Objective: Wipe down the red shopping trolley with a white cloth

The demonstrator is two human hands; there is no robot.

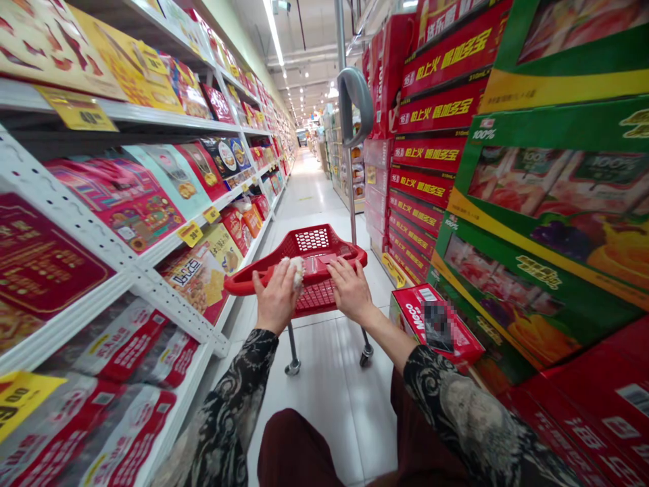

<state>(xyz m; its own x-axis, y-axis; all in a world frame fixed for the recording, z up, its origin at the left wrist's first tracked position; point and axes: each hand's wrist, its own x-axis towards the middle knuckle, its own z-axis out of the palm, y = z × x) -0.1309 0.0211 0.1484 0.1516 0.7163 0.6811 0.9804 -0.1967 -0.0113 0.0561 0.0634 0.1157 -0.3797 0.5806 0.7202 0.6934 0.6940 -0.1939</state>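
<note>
A small red shopping cart (310, 238) stands straight in front of me in the aisle. My left hand (278, 294) rests over the left part of its handle, fingers curled forward and the thumb on the near side. Beside those fingers is a small whitish crumpled thing (298, 272); its kind I cannot make out. My right hand (349, 289) lies over the right part of the handle with its fingers bent over the bar. Both palms hide much of the bar. Through the mesh the basket shows no clear contents.
White shelves (152, 264) of boxed and bagged snacks line the left. On the right rise stacks of red drink cartons (426, 149) and green juice boxes (552, 203). A red box (430, 321) juts out low beside the cart. A grey pole (349, 182) stands at the cart's right.
</note>
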